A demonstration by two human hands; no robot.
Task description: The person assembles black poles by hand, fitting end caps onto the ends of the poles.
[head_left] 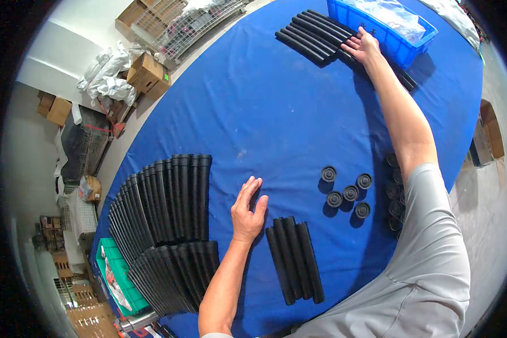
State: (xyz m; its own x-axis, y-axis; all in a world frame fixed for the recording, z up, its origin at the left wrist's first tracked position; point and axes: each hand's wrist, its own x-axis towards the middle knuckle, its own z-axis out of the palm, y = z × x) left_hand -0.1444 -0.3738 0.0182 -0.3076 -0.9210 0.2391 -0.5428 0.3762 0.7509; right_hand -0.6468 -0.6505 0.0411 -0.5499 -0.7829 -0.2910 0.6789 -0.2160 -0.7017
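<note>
My right hand reaches to the far side of the table, over a row of black tubes beside a blue plastic bin. Its fingers are apart and point left across the tubes' ends. My left hand hovers nearer me with fingers stretched out and nothing in it. Just right of that hand lie several black tubes side by side. Further right stand several round black caps. To its left, black tubes with collared ends are laid in an upper row and a lower row.
A blue cloth covers the table. More round black parts sit by my right sleeve, partly hidden. A green bin stands at the left edge. Cardboard boxes and a wire cage stand beyond the table.
</note>
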